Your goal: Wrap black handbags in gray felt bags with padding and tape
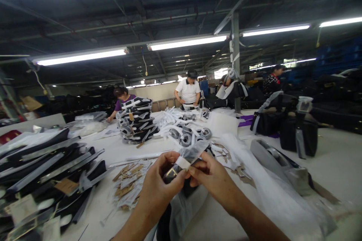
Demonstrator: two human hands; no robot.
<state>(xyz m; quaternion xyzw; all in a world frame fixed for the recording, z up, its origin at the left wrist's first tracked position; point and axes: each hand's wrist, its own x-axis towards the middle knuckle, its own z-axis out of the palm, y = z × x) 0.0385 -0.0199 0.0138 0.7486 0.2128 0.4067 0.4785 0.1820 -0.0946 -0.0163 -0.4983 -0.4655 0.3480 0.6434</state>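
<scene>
Both my hands meet over the near middle of the table. My left hand [161, 180] is closed round a black strap with a gold-coloured buckle [171, 173], its thumb pressing from below. Fingers bent, my right hand [210, 177] pinches the translucent wrap [195, 151] around the strap. A small white piece [183, 162] lies across the wrap between the hands. Below them hangs a black item [163, 223] partly covered in translucent sheeting; my hands and forearms hide some of it. Brown and clear tags [131, 184] are heaped beside my left hand.
Wrapped black bags [51, 162] are piled at left, with another stack [137, 120] behind. Rolled grey-and-white straps [186, 137] lie ahead. A grey tape dispenser [271, 158], white sheeting [254, 184] and black bags [299, 133] stand at right. Several people [189, 90] are farther back.
</scene>
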